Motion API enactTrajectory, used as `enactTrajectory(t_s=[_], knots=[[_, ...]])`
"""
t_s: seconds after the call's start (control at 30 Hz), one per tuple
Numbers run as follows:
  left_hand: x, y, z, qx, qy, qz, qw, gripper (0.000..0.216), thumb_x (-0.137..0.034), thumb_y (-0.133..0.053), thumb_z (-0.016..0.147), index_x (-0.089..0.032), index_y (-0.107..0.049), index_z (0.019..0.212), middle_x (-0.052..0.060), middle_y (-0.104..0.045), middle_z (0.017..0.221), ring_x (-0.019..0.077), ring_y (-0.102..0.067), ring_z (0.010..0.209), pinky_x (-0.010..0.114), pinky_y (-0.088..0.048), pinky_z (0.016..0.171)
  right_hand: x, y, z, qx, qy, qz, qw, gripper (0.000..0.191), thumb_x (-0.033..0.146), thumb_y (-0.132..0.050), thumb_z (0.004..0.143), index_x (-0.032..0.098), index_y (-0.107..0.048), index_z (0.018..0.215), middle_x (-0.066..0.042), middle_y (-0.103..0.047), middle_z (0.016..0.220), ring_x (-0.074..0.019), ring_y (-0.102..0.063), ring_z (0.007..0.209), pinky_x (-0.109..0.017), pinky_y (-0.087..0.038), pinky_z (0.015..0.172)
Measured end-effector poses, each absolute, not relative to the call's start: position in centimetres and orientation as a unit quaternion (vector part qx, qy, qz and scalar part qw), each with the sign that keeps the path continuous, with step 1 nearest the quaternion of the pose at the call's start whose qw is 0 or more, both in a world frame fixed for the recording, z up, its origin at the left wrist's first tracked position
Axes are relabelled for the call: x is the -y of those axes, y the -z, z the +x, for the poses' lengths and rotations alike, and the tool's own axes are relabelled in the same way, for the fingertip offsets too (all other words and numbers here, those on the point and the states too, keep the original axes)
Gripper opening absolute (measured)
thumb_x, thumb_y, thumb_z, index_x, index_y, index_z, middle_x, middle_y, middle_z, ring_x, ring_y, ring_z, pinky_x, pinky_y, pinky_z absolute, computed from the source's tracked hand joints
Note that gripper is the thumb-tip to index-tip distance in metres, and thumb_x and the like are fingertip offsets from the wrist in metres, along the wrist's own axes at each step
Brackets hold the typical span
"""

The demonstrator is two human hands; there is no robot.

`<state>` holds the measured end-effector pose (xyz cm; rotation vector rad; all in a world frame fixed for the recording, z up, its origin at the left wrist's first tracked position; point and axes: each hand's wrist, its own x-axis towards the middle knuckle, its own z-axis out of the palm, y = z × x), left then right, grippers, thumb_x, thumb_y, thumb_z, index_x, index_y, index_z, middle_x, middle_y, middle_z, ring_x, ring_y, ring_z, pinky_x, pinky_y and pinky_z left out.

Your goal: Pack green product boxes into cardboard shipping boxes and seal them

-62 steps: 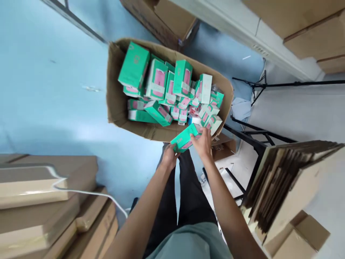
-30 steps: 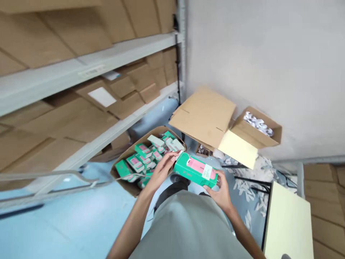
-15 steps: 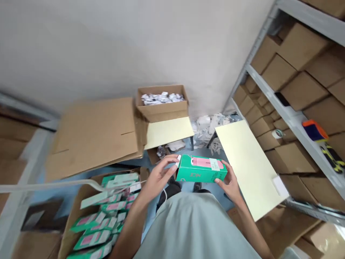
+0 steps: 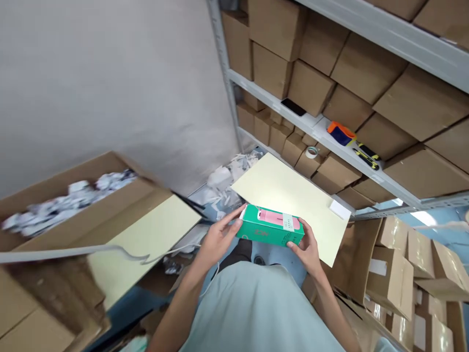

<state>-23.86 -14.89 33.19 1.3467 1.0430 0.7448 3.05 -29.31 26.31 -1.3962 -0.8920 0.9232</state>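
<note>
Holding step: green-and-pink rectangular carton [image 4: 270, 231] is clamped endwise between left hand [image 4: 216, 238] and right hand [image 4: 307, 247]; set-down on cream desk [image 4: 289, 195] is judged next.

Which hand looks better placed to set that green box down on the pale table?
Probably the right hand. It grips the green box at the end nearest the pale table, which lies just beyond it. The left hand holds the far end, toward the open carton.

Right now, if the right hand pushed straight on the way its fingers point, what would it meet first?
The right hand already grips the green box at its end, fingers aimed leftward along it. So the box itself comes first; past that is the left hand on the other end.
</note>
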Motion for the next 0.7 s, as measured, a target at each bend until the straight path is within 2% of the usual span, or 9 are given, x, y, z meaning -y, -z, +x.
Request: enactTrajectory(t_s=[0.13,0.3,0.37,0.43,0.5,0.57,0.63,0.7], knots=[[9.7,-32.0,-20.9,-0.374,-0.283,0.621,0.628,0.081,-0.077,-0.058,0.102,-0.026,-0.059,0.165,0.012,-0.063,0.166,0.0335,-0.042,0.167,0.050,-0.035,0.138,26.5,-27.0,2.4,0.337,-0.346,-0.653,0.584,0.092,0.065,-0.090,0.087,0.030,-0.054,0.164,-0.014,-0.057,0.169,-0.0337,-0.060,0.153,-0.046,-0.061,0.117],[2.8,-29.6,-18.5,-0.340,-0.251,0.653,0.628,0.077,-0.072,-0.058,0.103,-0.032,-0.054,0.169,0.012,-0.059,0.167,0.0298,-0.033,0.172,0.050,-0.025,0.142,21.8,-27.7,1.1,0.285,-0.294,-0.709,0.575,0.105,0.068,-0.083,0.092,0.028,-0.037,0.177,-0.015,-0.047,0.178,-0.0335,-0.055,0.158,-0.046,-0.059,0.120],[-0.4,-27.7,-17.7,-0.342,-0.239,0.678,0.606,0.073,-0.071,-0.059,0.103,-0.033,-0.059,0.165,0.013,-0.054,0.168,0.0308,-0.035,0.169,0.049,-0.027,0.141,20.2,-27.0,1.1,0.265,-0.278,-0.732,0.562,0.112,0.067,-0.085,0.091,0.026,-0.031,0.180,-0.017,-0.047,0.177,-0.0342,-0.056,0.157,-0.048,-0.058,0.121],[-3.3,-25.1,-16.6,-0.339,-0.220,0.696,0.593,0.067,-0.069,-0.059,0.103,-0.030,-0.066,0.158,0.014,-0.057,0.160,0.0315,-0.048,0.159,0.047,-0.037,0.135,18.9,-25.5,1.3,0.250,-0.253,-0.764,0.538,0.114,0.064,-0.089,0.086,0.023,-0.035,0.178,-0.018,-0.053,0.173,-0.0349,-0.059,0.154,-0.051,-0.055,0.123],[-5.7,-22.3,-15.0,-0.332,-0.192,0.699,0.604,0.063,-0.066,-0.059,0.104,-0.027,-0.071,0.152,0.014,-0.063,0.146,0.0305,-0.059,0.145,0.045,-0.045,0.128,17.7,-23.3,1.8,0.235,-0.222,-0.806,0.496,0.106,0.056,-0.092,0.081,0.020,-0.047,0.170,-0.019,-0.063,0.162,-0.0353,-0.065,0.146,-0.053,-0.056,0.122],[-7.3,-19.4,-12.9,-0.348,-0.155,0.680,0.627,0.058,-0.059,-0.060,0.104,-0.024,-0.071,0.149,0.013,-0.066,0.140,0.0291,-0.064,0.139,0.041,-0.050,0.122,16.7,-20.8,2.3,0.213,-0.194,-0.851,0.438,0.094,0.045,-0.092,0.076,0.020,-0.057,0.159,-0.018,-0.072,0.146,-0.0346,-0.072,0.132,-0.052,-0.061,0.114],[-8.1,-16.7,-10.8,-0.385,-0.108,0.654,0.642,0.053,-0.051,-0.062,0.104,-0.023,-0.071,0.148,0.013,-0.067,0.141,0.0289,-0.066,0.138,0.038,-0.052,0.119,15.5,-18.3,2.8,0.188,-0.191,-0.890,0.370,0.084,0.034,-0.089,0.075,0.020,-0.059,0.151,-0.015,-0.075,0.133,-0.0323,-0.076,0.116,-0.048,-0.065,0.102],[-8.3,-14.5,-8.8,-0.414,-0.068,0.641,0.643,0.050,-0.043,-0.064,0.102,-0.021,-0.070,0.146,0.015,-0.068,0.144,0.0308,-0.066,0.140,0.039,-0.052,0.120,14.4,-16.0,3.3,0.165,-0.218,-0.917,0.290,0.076,0.028,-0.084,0.078,0.021,-0.055,0.148,-0.013,-0.076,0.128,-0.0302,-0.077,0.110,-0.043,-0.065,0.097]])
